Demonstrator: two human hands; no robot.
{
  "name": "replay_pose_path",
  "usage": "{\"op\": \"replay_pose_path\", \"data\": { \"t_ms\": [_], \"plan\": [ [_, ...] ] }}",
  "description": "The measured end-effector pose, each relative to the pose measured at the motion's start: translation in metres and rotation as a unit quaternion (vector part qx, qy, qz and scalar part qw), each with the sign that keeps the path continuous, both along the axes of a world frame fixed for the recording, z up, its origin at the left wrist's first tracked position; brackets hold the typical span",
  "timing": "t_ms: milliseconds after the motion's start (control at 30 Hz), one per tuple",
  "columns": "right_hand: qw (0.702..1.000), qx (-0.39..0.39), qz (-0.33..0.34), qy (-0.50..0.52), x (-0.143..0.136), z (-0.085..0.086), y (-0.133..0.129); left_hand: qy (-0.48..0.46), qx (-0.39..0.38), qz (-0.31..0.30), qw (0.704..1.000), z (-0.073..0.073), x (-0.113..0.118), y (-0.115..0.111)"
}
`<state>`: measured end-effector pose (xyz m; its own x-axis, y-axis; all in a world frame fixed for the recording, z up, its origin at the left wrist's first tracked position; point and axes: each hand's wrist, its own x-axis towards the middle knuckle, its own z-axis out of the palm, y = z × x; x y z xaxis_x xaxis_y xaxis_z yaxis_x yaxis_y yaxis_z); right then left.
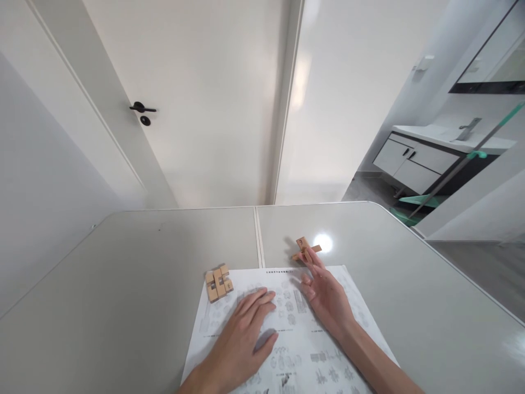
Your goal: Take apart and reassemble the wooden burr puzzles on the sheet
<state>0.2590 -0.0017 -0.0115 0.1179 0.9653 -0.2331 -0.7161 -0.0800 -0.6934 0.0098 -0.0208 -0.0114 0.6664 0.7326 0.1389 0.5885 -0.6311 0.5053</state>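
My left hand (246, 334) rests palm down on a printed sheet (293, 342), its fingers stretched out and the thumb apart, holding nothing. Beyond the sheet's top edge, a small crossed cluster of notched wooden puzzle pieces (302, 242) sits on the table. Against it lie the fingertips of my right hand (330, 301), which is turned with the palm partly up. Other fingers of that hand are curled, and no firm grip on the cluster shows. More notched wooden pieces (219, 282), side by side, lie at the sheet's upper left corner. The sheet carries small grey diagrams, too blurred to read.
The pale grey table (123, 306) has a seam (258, 235) running away from me. Behind it stand a white door with a black handle (141, 108) and a white panel (348, 98). To the right are a washbasin cabinet (418, 158) and a green-and-grey pole (451, 172).
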Motion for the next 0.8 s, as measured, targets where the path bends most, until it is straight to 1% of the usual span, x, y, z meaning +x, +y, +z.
{"op": "replay_pose_path", "data": {
  "t_ms": [133, 233, 433, 567, 667, 800],
  "plan": [
    [1.0, -0.008, -0.002, 0.03, -0.001, 0.002, 0.0, -0.004, 0.007, -0.002, 1.0, 0.001, 0.001, 0.0],
    [0.999, -0.012, -0.006, 0.033, -0.001, 0.0, 0.001, -0.008, 0.007, -0.003, 1.0, 0.002, 0.001, 0.0],
    [1.0, -0.006, -0.006, 0.008, 0.002, -0.013, 0.002, 0.006, -0.001, -0.002, 1.0, 0.004, 0.001, 0.0],
    [1.0, -0.007, -0.011, 0.012, 0.002, -0.018, 0.003, 0.009, -0.005, -0.003, 1.0, 0.005, 0.001, 0.0],
    [1.0, 0.006, -0.001, 0.008, 0.001, -0.017, 0.003, 0.007, -0.004, -0.005, 1.0, 0.005, 0.001, 0.0],
    [0.999, 0.023, 0.018, -0.019, -0.002, -0.007, 0.002, -0.003, -0.002, -0.003, 1.0, 0.005, 0.002, 0.001]
  ]
}}
